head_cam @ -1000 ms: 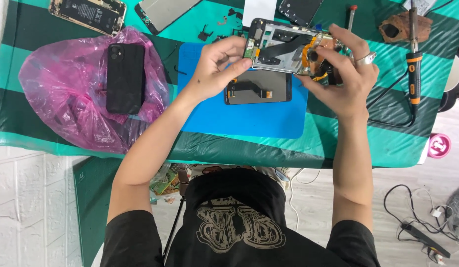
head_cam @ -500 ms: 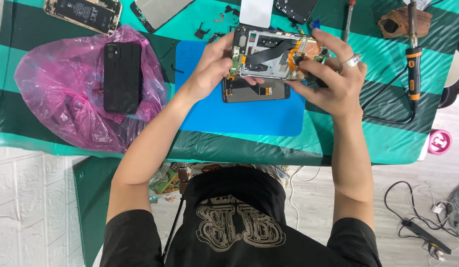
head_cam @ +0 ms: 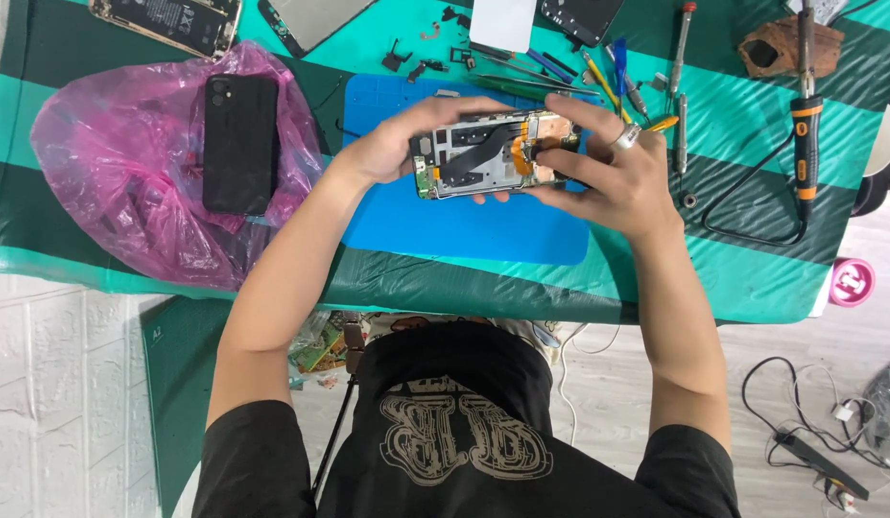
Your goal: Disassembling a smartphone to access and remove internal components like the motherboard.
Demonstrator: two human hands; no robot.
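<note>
Phone point(head_cam: 483, 153): opened, held just above the blue mat point(head_cam: 445, 225).
Left hand point(head_cam: 387, 149): fingers closed on its left end.
Right hand point(head_cam: 613, 177): fingers gripping its right end.
Bag point(head_cam: 118, 182): left of mat.

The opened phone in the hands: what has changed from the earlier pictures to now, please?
Both hands have brought the opened phone down from the top edge of the blue mat to over its middle, covering the dark part that lay there. The left hand and right hand still grip its two ends. The black phone on the pink bag and the soldering iron stayed put.
</note>
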